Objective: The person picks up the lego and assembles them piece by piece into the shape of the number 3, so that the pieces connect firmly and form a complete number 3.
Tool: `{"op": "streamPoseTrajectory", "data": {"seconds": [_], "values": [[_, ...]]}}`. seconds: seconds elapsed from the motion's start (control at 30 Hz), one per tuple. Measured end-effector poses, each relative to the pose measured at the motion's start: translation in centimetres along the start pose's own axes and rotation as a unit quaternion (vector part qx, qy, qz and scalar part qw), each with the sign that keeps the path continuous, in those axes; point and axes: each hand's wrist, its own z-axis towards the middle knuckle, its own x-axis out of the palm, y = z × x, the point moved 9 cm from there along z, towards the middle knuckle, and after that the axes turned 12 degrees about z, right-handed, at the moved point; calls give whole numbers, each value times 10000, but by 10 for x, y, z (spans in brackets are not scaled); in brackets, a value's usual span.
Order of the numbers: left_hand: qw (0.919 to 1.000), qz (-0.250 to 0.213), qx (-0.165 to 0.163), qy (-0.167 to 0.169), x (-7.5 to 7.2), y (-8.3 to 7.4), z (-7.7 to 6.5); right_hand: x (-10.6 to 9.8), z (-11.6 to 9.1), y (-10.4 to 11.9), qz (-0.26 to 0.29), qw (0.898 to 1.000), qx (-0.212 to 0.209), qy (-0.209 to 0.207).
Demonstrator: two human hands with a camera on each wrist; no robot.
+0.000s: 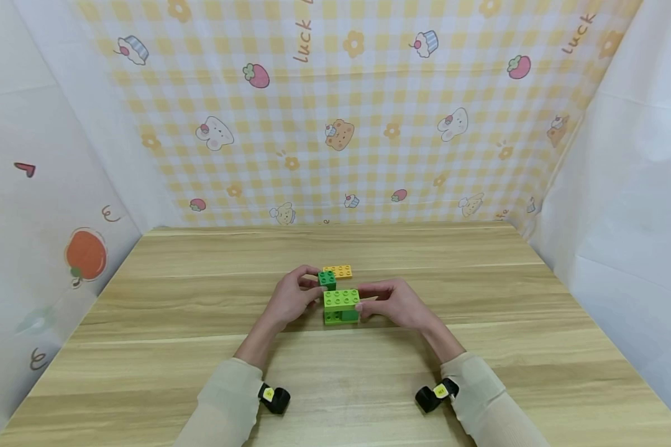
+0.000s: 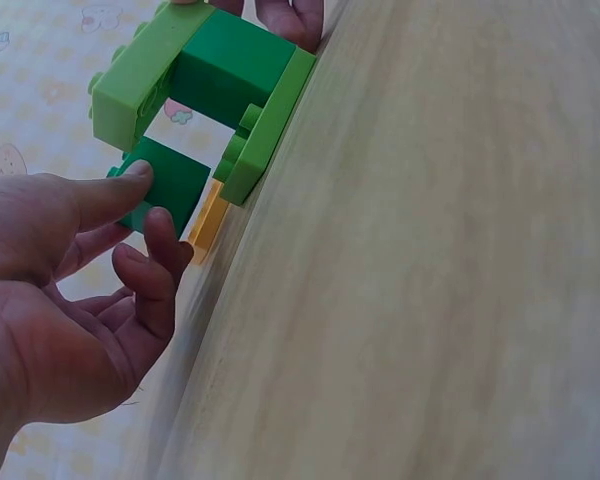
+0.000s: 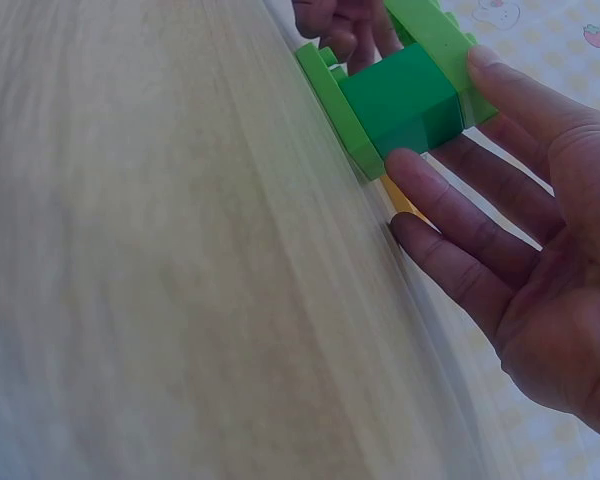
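My left hand (image 1: 289, 299) pinches a small dark green building brick (image 1: 327, 279) between thumb and fingers. That brick is beside the left end of a small stack, slightly behind it. On top of the stack is a light green brick (image 1: 341, 300) with two rows of studs. Under its right half sits a dark green brick (image 2: 235, 65), which stands on a thin light green plate (image 2: 270, 130). The plate's left studs are bare, with a gap above them. My right hand (image 1: 398, 303) grips the stack's right end, its thumb (image 3: 490, 70) on the light green brick.
A yellow-orange studded plate (image 1: 343, 271) lies on the wooden table (image 1: 346, 379) behind the stack. A checked cloth (image 1: 313, 180) hangs beyond the table's far edge, and pale cloths hang at both sides. Each wrist wears a small black camera (image 1: 279, 400).
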Motion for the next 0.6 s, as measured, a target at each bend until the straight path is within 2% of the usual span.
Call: {"op": "streamPoseTrajectory", "data": {"seconds": [0.6], "values": [[9999, -141, 79, 39, 0, -1, -1, 0, 0, 1, -14, 10000, -54, 23]]}}
